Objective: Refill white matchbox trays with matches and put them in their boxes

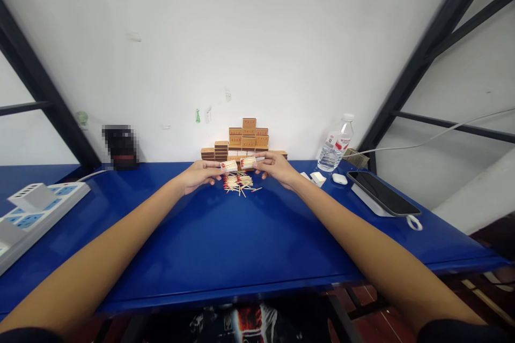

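Note:
My left hand is closed on a small white matchbox tray with red-tipped matches in it. Between the fingers of my right hand is a second matchbox tray, also holding matches. Both trays are tilted toward me and sit close side by side. Below them a loose pile of matches with red heads lies on the blue table. Directly behind my hands, stacked matchboxes stand against the wall, their lower rows partly hidden by the trays and fingers.
A water bottle stands at the back right, near a white earphone case and a phone on a white block. At the left lies a power strip with plugged-in adapters. The blue table ends just before my body.

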`<control>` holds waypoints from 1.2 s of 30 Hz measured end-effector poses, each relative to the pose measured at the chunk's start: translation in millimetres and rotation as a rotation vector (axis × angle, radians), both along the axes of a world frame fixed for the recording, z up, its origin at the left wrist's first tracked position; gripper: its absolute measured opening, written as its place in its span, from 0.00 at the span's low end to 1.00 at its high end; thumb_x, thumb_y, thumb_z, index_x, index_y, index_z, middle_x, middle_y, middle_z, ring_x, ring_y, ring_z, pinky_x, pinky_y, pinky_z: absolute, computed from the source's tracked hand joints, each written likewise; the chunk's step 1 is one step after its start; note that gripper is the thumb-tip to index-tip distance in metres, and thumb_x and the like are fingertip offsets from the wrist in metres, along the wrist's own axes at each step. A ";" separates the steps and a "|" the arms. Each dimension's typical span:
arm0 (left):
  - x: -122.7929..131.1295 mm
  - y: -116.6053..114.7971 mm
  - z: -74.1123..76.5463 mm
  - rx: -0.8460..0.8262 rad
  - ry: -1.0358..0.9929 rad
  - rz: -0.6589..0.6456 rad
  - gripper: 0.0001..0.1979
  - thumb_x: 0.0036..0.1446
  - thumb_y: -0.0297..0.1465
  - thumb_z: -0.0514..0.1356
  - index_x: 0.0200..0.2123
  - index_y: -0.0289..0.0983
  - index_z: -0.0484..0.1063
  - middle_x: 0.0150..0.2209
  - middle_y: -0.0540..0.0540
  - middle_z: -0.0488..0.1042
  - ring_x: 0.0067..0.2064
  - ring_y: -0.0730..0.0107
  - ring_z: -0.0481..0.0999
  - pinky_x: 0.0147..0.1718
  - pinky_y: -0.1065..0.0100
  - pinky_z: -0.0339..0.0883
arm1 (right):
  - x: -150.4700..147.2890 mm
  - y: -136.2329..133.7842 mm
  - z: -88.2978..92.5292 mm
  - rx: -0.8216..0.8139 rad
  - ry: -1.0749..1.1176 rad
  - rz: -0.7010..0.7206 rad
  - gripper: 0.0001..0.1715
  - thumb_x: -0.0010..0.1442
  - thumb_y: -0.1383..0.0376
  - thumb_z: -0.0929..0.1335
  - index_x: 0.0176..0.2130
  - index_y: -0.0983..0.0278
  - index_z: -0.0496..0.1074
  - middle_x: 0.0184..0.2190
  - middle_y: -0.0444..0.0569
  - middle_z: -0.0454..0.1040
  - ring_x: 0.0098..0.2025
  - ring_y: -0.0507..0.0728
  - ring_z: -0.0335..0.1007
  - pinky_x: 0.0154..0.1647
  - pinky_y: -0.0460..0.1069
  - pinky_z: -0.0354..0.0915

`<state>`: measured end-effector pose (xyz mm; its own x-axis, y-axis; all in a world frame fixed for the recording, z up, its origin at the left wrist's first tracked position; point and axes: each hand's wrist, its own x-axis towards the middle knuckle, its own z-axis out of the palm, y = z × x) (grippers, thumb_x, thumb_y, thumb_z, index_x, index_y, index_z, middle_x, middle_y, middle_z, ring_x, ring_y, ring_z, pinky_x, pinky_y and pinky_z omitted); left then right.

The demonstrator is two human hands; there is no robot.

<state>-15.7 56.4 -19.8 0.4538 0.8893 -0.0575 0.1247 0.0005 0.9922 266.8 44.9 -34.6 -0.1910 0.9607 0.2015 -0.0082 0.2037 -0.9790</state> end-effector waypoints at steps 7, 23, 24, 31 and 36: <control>1.1 3.9 -6.5 -0.035 -0.029 -0.017 0.21 0.48 0.30 0.76 0.47 0.34 0.83 0.40 0.41 0.82 0.35 0.74 0.75 0.30 0.73 0.68 | -6.4 -1.0 -7.0 -0.071 0.071 0.049 0.26 0.50 0.70 0.80 0.47 0.65 0.75 0.30 0.48 0.81 0.32 0.53 0.77 0.25 0.44 0.74; 5.1 15.4 -15.2 -0.003 -0.091 0.020 0.15 0.57 0.31 0.73 0.47 0.34 0.82 0.45 0.38 0.83 0.42 0.66 0.82 0.42 0.67 0.79 | -12.3 -1.0 -9.4 -0.102 0.121 -0.066 0.13 0.61 0.68 0.76 0.47 0.67 0.77 0.32 0.52 0.81 0.33 0.55 0.81 0.29 0.46 0.80; 5.2 15.7 -15.5 0.003 -0.086 0.025 0.15 0.57 0.32 0.73 0.48 0.34 0.82 0.45 0.38 0.83 0.42 0.66 0.83 0.41 0.67 0.79 | -12.1 -0.5 -9.9 -0.092 0.102 -0.072 0.14 0.61 0.67 0.76 0.47 0.67 0.77 0.33 0.52 0.82 0.33 0.55 0.81 0.28 0.45 0.79; 2.8 16.8 -15.0 0.072 -0.019 0.046 0.21 0.54 0.36 0.74 0.50 0.36 0.82 0.46 0.38 0.83 0.41 0.64 0.82 0.34 0.68 0.77 | -9.6 4.1 -15.0 0.050 -0.008 -0.085 0.19 0.55 0.59 0.79 0.44 0.66 0.79 0.33 0.50 0.80 0.35 0.54 0.76 0.24 0.42 0.74; 1.4 19.2 -17.3 0.152 0.033 0.069 0.22 0.51 0.40 0.75 0.49 0.37 0.83 0.41 0.40 0.84 0.39 0.67 0.80 0.31 0.71 0.72 | -9.0 5.9 -19.0 0.094 -0.052 -0.076 0.24 0.50 0.55 0.80 0.42 0.65 0.78 0.33 0.51 0.79 0.35 0.54 0.75 0.23 0.42 0.72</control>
<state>-14.2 75.6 -37.1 0.3911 0.9179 0.0665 0.1624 -0.1400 0.9767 257.8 50.8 -53.6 -0.1310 0.9502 0.2828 0.0611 0.2924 -0.9543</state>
